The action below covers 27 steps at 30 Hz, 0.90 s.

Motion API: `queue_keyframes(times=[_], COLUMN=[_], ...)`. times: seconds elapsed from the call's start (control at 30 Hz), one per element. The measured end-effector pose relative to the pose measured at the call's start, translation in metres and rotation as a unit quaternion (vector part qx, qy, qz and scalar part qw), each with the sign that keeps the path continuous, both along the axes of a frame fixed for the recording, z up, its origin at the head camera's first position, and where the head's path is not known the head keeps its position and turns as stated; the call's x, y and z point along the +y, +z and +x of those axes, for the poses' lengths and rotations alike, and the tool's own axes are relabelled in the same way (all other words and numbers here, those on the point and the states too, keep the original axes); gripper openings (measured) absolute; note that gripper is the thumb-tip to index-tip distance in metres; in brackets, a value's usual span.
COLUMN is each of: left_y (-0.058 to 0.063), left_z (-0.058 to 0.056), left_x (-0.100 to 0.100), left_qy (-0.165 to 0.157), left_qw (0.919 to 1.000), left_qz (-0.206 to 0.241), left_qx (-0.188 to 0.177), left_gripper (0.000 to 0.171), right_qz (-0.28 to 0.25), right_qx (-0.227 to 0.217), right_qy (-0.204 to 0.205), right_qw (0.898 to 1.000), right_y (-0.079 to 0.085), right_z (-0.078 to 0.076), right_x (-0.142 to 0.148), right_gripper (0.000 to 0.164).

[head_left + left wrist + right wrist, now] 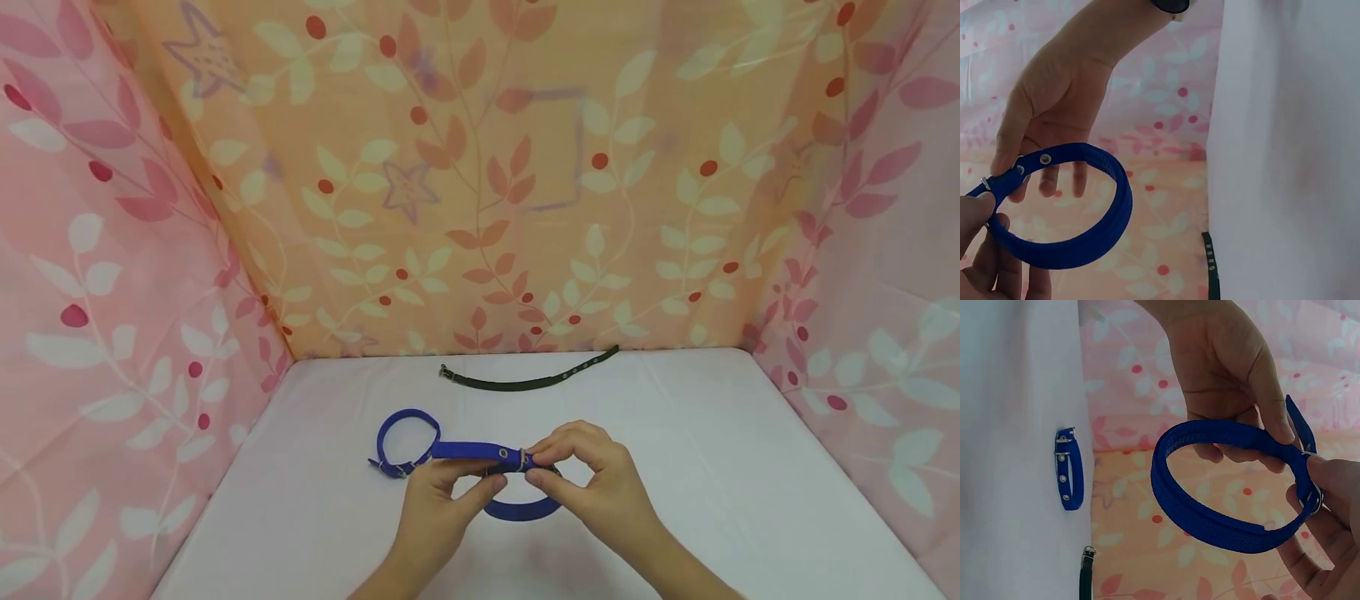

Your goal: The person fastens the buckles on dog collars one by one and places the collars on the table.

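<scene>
1. Patterned cloth: leaf print, orange at the back, pink at both sides.
2. Table: white top, reaching back to the cloth.
3. Hands: left hand pinches the band, thumb against it; right hand pinches the strap beside the buckle. Fingertips of the two near each other.
4. Held blue collar: in a loop between both hands, raised above the table; free tail points left.
5. Dark strap: unfastened, shallow curve near the table's back edge; buckle end left, holed end right.
6. Second blue collar: closed ring on the table, left of the hands.
7. Metal buckle of held collar: partly covered by fingers; prong position cannot be read with confidence.
</scene>
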State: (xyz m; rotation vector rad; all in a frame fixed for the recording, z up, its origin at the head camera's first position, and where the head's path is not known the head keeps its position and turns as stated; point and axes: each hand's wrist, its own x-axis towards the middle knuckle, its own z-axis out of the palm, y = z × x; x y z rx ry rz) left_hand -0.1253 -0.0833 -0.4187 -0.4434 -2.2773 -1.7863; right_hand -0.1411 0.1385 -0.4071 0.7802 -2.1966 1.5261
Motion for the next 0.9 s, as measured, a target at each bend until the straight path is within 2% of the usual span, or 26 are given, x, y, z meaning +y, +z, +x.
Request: queue_keyframes(times=[0.1, 0.23, 0.33, 0.47, 0.6, 0.77, 0.83, 0.9], left_y=[-0.001, -0.002, -0.004, -0.006, -0.009, -0.010, -0.011, -0.010], left_z=[0.001, 0.001, 0.002, 0.002, 0.001, -0.001, -0.001, 0.000], left_x=[0.001, 0.002, 0.003, 0.004, 0.004, 0.004, 0.004, 0.004], left_qy=[0.006, 0.009, -0.006, -0.024, -0.027, -0.032, -0.035, -0.038], left_qw=[0.9998, 0.9991, 0.9981, 0.9971, 0.9965, 0.9927, 0.9919, 0.9928], left_qz=[0.017, 0.027, 0.038, 0.051, 0.042, 0.032, 0.031, 0.035], left_qx=[0.010, 0.032, 0.049, 0.052, 0.067, 0.111, 0.118, 0.108], left_gripper=[0.017, 0.017, 0.017, 0.018, 0.018, 0.019, 0.019, 0.018], right_qz=[0.004, 0.007, 0.012, 0.027, 0.038, 0.049, 0.051, 0.051], right_qx=[0.015, 0.062, 0.097, 0.120, 0.151, 0.187, 0.192, 0.193], right_qy=[-0.005, -0.007, -0.011, -0.015, -0.003, 0.015, 0.018, 0.017], right_qw=[1.000, 0.998, 0.995, 0.992, 0.988, 0.981, 0.980, 0.980], right_y=[0.000, 0.000, -0.001, -0.002, -0.003, -0.003, -0.002, -0.002], right_z=[0.001, 0.001, 0.000, -0.001, -0.002, -0.004, -0.004, -0.003], right_x=[-0.001, -0.002, -0.003, -0.003, -0.004, -0.005, -0.005, -0.005], right_gripper=[0.016, 0.019, 0.023, 0.030, 0.036, 0.039, 0.038, 0.036])
